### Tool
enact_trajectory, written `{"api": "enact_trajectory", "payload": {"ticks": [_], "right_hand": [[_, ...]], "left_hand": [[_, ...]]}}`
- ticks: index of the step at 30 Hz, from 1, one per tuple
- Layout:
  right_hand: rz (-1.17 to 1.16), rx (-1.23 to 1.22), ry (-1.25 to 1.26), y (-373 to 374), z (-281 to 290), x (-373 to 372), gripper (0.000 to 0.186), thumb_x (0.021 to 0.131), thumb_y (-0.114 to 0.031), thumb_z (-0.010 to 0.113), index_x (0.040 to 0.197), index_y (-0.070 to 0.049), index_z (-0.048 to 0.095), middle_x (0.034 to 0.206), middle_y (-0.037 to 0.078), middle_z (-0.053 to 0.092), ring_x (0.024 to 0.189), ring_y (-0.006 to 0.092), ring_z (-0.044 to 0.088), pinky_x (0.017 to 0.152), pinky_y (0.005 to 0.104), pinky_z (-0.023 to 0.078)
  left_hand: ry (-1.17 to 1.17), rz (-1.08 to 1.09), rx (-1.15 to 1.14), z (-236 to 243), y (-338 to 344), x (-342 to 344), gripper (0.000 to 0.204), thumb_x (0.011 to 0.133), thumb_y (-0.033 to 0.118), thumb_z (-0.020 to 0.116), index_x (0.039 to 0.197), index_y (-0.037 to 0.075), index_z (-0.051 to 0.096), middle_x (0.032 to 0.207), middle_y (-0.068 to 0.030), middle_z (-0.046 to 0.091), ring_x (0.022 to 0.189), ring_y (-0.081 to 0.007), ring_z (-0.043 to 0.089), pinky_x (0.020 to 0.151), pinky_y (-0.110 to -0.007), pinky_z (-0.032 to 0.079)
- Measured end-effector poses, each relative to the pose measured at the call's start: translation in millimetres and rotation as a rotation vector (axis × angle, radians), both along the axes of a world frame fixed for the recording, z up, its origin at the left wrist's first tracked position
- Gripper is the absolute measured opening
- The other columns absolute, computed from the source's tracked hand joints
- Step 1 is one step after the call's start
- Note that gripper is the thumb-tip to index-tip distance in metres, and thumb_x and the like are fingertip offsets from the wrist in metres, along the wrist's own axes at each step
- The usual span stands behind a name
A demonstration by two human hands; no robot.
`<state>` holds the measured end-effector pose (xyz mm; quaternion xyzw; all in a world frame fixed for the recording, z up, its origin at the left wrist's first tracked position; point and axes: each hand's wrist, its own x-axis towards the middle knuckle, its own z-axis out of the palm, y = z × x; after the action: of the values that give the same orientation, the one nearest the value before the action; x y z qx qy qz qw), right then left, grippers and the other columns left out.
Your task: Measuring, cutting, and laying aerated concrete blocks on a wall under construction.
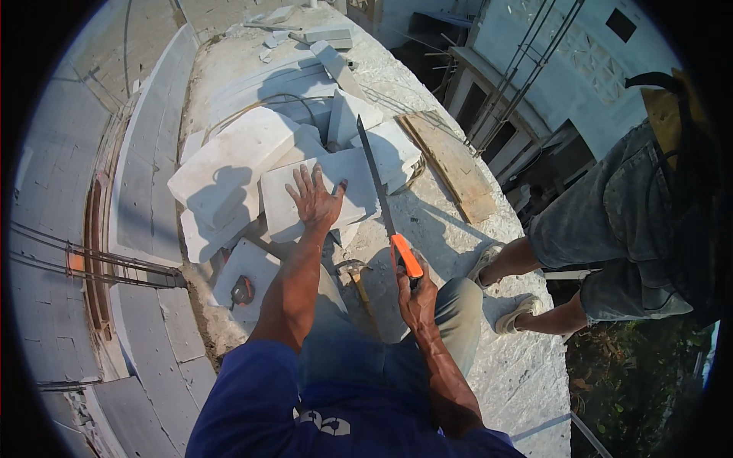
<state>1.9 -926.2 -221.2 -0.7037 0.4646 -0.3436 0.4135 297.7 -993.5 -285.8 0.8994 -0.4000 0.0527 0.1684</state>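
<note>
My left hand (317,197) lies spread, palm down, on a white lightweight block (284,210). My right hand (416,304) grips the orange-and-black handle of a handsaw (405,254), its long blade pointing up and away beside the block's right edge. Below that block, between my legs, lies a hammer (351,273) with a yellowish handle. A red-and-black tape measure (243,290) rests on a pale slab at lower left. Stacked and broken white blocks (229,145) surround the held-down block.
A co-worker's legs (561,244) stand close at my right by the drop-off at the ledge's edge. A wooden board (458,175) lies at upper right. A low block wall (149,153) with protruding rebar (130,267) runs along the left. Buildings stand below at right.
</note>
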Motion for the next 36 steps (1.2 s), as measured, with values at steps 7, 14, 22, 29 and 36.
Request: {"api": "enact_trajectory", "payload": {"ticks": [7,14,22,29,36], "right_hand": [[0.064,0.019,0.05,24.5,1.5,-18.2,0.045,0.095,-0.008,0.06,0.138,-0.002,0.05,0.093,0.016,0.07,0.082,0.024,0.071,0.075,0.0325,0.055],[0.079,0.192,0.009,52.1,12.2,-60.9,0.037,0.095,-0.007,0.058,0.132,-0.002,0.055,0.085,0.011,0.067,0.078,0.0187,0.067,0.075,0.0311,0.053],[0.086,0.07,-0.009,-47.8,14.9,34.4,0.024,0.095,-0.01,0.061,0.117,-0.001,0.06,0.07,0.014,0.061,0.062,0.0197,0.062,0.06,0.0365,0.048],[0.087,0.075,-0.013,32.2,27.9,-42.0,0.031,0.095,-0.009,0.06,0.125,-0.001,0.058,0.072,0.011,0.063,0.066,0.0189,0.065,0.065,0.0325,0.052],[0.05,0.081,0.04,-32.8,19.2,16.1,0.026,0.096,-0.014,0.059,0.118,0.0,0.059,0.076,0.019,0.065,0.07,0.0296,0.069,0.064,0.0396,0.051]], "left_hand": [[-0.037,0.028,0.054,4.9,0.8,2.2,0.088,0.093,0.069,0.045,0.156,0.01,0.03,0.163,-0.0193,0.021,0.154,-0.0357,0.007,0.119,-0.063,0.004],[-0.078,0.007,-0.068,-1.4,4.4,5.8,0.085,0.091,0.065,0.054,0.151,0.007,0.038,0.16,-0.0232,0.028,0.152,-0.038,0.012,0.119,-0.064,0.005],[-0.035,0.005,0.064,5.7,-1.9,-1.9,0.089,0.094,0.07,0.042,0.155,0.008,0.032,0.164,-0.0211,0.019,0.154,-0.036,0.008,0.12,-0.062,0.004],[-0.066,0.028,0.068,3.9,1.3,3.0,0.089,0.094,0.071,0.041,0.157,0.008,0.029,0.163,-0.021,0.021,0.153,-0.0373,0.009,0.118,-0.065,0.005],[-0.09,-0.012,-0.034,0.3,3.6,4.0,0.086,0.092,0.067,0.048,0.155,0.009,0.034,0.162,-0.0215,0.023,0.152,-0.039,0.011,0.118,-0.066,0.005]]}}
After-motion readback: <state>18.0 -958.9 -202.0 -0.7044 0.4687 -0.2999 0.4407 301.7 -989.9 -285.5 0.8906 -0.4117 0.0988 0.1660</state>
